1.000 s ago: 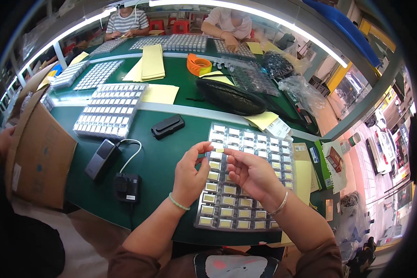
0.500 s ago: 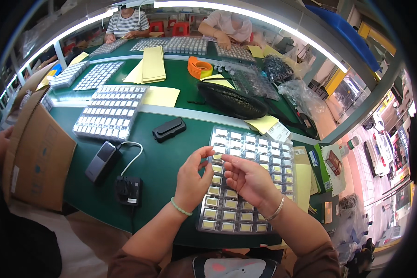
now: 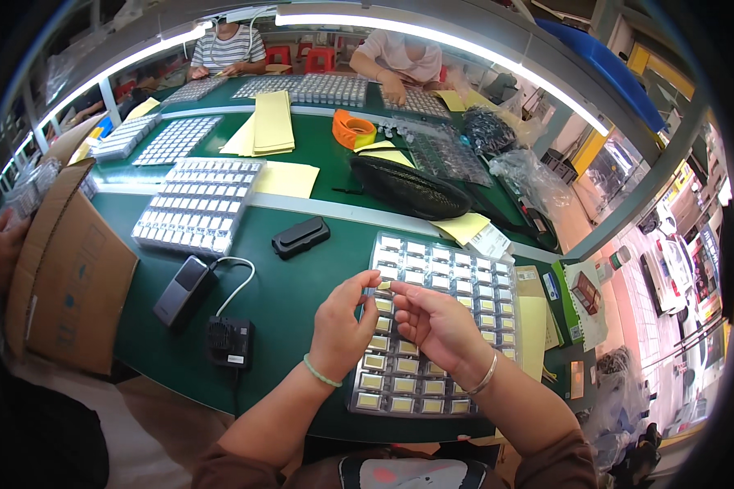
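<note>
My left hand, with a green bead bracelet on its wrist, pinches a small yellow piece between thumb and fingertip. From the other side, the thumb and index fingertip of my right hand meet at the same piece; its other fingers are curled. Both hands are over a clear plastic tray filled with rows of small silvery blocks. Blocks in the near rows, such as one block, have yellow rectangles on top. Those in the far rows look plain silver-white. My right hand hides some of the middle blocks.
A black power bank with a white cable, a black boxy device and a black case lie left of my hands. Beyond are another filled tray, yellow sheets, orange tape and a black bag. A carton stands left.
My hands stay together at the small yellow piece, with only slight finger movement. The whole view has shifted a little. At the far left, another person's hand beside the carton has moved up.
</note>
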`<state>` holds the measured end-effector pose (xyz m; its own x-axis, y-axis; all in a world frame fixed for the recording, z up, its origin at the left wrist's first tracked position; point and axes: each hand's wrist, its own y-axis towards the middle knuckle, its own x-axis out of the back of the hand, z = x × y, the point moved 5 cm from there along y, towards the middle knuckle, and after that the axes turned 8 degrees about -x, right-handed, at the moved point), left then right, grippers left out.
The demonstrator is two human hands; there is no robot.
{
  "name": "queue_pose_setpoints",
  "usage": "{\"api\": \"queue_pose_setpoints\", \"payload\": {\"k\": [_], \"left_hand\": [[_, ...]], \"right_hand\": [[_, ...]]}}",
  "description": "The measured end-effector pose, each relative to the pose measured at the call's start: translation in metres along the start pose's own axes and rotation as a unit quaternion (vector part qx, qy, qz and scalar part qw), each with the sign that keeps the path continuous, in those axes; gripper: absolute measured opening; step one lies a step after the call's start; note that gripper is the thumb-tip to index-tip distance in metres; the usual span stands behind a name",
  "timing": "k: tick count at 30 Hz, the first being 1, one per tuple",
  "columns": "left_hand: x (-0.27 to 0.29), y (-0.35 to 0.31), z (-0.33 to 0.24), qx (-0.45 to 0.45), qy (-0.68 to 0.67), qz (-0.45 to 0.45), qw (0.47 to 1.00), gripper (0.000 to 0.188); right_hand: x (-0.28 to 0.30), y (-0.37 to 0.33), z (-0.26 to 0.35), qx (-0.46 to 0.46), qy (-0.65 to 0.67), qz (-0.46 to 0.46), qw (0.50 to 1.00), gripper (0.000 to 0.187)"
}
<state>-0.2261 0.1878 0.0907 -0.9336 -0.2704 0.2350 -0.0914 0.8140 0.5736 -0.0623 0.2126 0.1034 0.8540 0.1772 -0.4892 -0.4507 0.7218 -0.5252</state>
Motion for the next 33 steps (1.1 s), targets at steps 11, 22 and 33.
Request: {"api": "queue_pose_setpoints", "payload": {"k": [11, 22, 33], "left_hand": [[0.003, 0.002, -0.010, -0.079, 0.094, 0.005, 0.992, 0.031], [0.004, 0.004, -0.016, -0.069, 0.152, 0.021, 0.986, 0.026], [0.002, 0.005, -0.018, -0.069, 0.162, 0.034, 0.984, 0.029]], "right_hand": [[-0.001, 0.001, 0.000, 0.003, -0.019, 0.001, 1.000, 0.039], [-0.008, -0.007, 0.014, -0.027, -0.172, -0.055, 0.983, 0.045], [-0.031, -0.025, 0.023, 0.393, -0.730, -0.119, 0.547, 0.046]]}}
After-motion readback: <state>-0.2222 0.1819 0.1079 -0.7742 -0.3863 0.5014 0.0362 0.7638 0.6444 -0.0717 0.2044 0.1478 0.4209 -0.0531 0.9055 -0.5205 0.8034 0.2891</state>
